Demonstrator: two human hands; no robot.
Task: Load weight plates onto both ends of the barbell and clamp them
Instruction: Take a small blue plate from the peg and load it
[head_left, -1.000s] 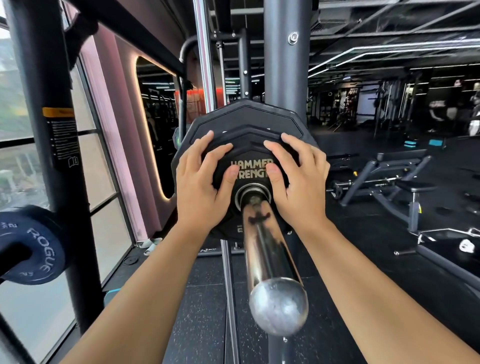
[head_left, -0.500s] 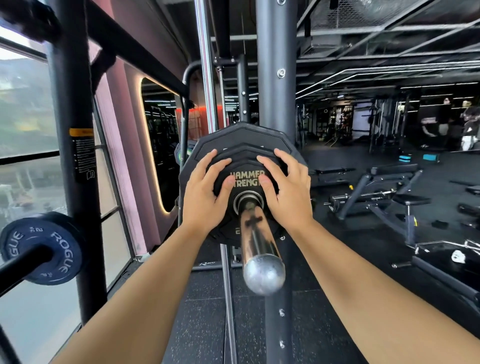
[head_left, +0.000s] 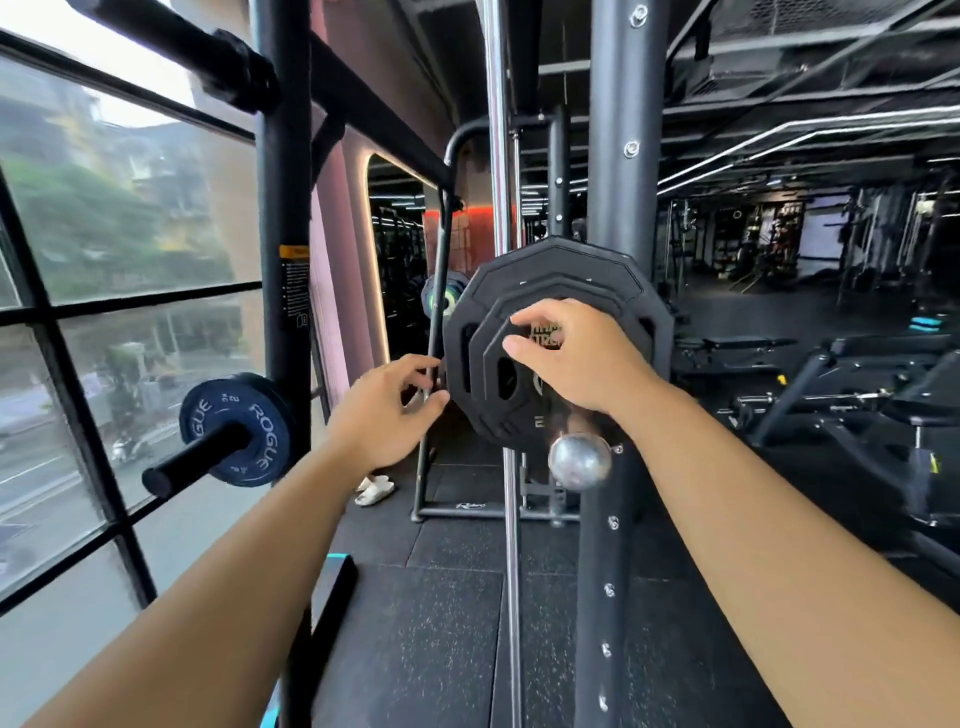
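Observation:
Two black twelve-sided weight plates sit on the barbell sleeve, a large one (head_left: 561, 267) behind and a smaller one (head_left: 496, 376) in front. The chrome sleeve end (head_left: 580, 462) points toward me, just below my right wrist. My right hand (head_left: 576, 358) rests on the face of the smaller plate with its fingers loosely curved, covering the logo and the hub. My left hand (head_left: 387, 410) hovers just left of the plates' edge with fingers relaxed, holding nothing. No clamp is visible.
A dark rack upright (head_left: 618, 156) stands behind the plates. A blue Rogue plate (head_left: 234, 431) hangs on a storage peg by the left upright (head_left: 283, 208) and window. Benches (head_left: 857, 374) fill the right. White slippers (head_left: 374, 491) lie on the rubber floor.
My left hand has come off the plate face and moved left, clear of its edge. My right hand has slid across to the plate's centre. The view has turned left.

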